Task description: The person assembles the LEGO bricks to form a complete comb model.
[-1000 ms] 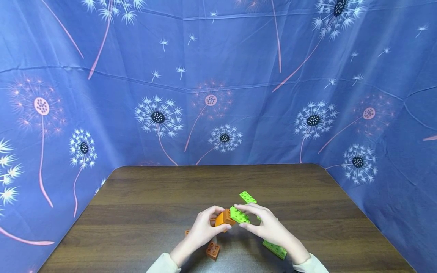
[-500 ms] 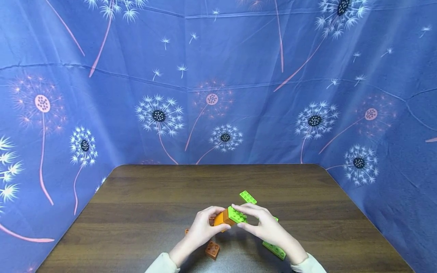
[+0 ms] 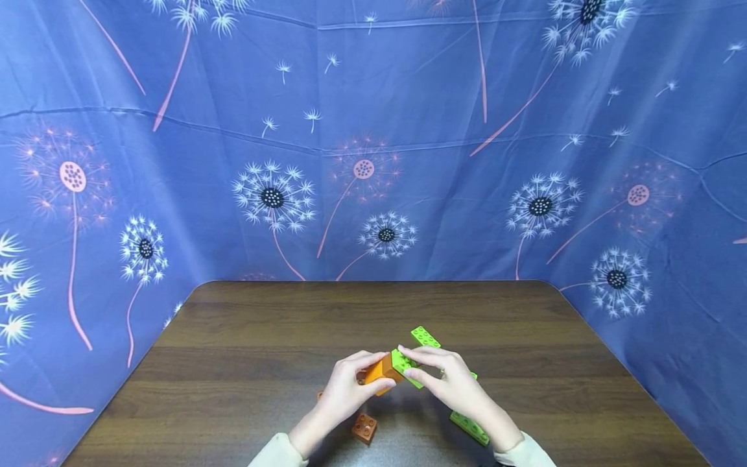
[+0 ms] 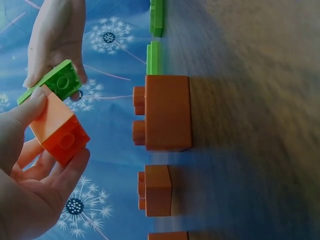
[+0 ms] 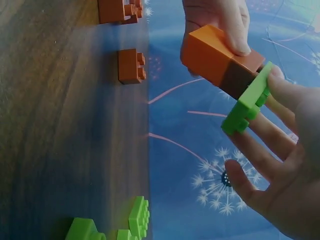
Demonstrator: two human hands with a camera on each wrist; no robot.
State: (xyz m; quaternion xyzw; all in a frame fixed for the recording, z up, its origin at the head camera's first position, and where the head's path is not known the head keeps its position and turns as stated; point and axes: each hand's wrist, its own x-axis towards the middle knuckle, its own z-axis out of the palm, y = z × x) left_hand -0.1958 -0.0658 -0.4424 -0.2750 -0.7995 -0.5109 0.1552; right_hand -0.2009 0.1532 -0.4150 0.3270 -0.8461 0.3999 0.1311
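In the head view my left hand [image 3: 341, 392] grips an orange toy brick [image 3: 375, 372] above the table, thumb on the near side. A brown brick [image 5: 237, 79] is stacked on the orange one's end. Against the brown brick's far end lies a flat bright green brick [image 5: 248, 101], studs facing outward. A narrow dark gap shows at one edge between green and brown in the right wrist view. My right hand [image 3: 458, 386] holds the green brick, with its thumb and fingertips on the edge and studs. Part of the green brick is hidden by these fingers.
A brown brick [image 3: 364, 428] lies below my left wrist, and another [image 4: 157, 190] shows in the left wrist view. Green bricks lie on the table [image 3: 262, 331]: one behind my right hand [image 3: 426, 336], one under that forearm [image 3: 469, 428]. A patterned blue cloth [image 3: 373, 130] hangs behind.
The green brick has moved left against the brown brick's studs, which were partly visible a second ago. My right fingers have come farther over the green brick. My left hand has barely moved.
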